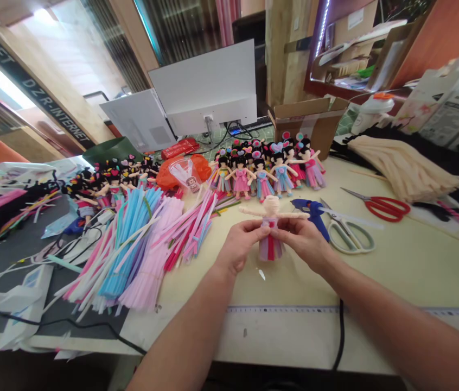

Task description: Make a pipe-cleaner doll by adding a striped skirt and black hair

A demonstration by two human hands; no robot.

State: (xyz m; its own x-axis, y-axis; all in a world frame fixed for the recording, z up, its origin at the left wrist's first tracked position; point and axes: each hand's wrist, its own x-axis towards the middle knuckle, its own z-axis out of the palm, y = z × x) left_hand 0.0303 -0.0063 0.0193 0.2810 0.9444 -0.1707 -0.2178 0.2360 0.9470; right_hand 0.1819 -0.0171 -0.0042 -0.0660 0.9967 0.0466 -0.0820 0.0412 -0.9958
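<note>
Between my two hands stands a small pipe-cleaner doll (271, 251), upright, with a cream head, outstretched cream arms and a lilac, white and red skirt. My left hand (240, 241) pinches it at the waist from the left. From the right, my right hand (300, 239) grips the same waist with thumb and fingers. The doll's head has no hair on it. Just beyond my right hand lie a blue glue gun (317, 217) and white-handled scissors (351, 237).
Bundles of coloured pipe cleaners (132, 244) lie to the left. Several finished dolls (262, 176) stand at the back, before a cardboard box (308, 122) and monitors (209, 87). Red scissors (386, 208) and cream pipe cleaners (406, 165) lie right. A ruler (294, 310) runs along the front.
</note>
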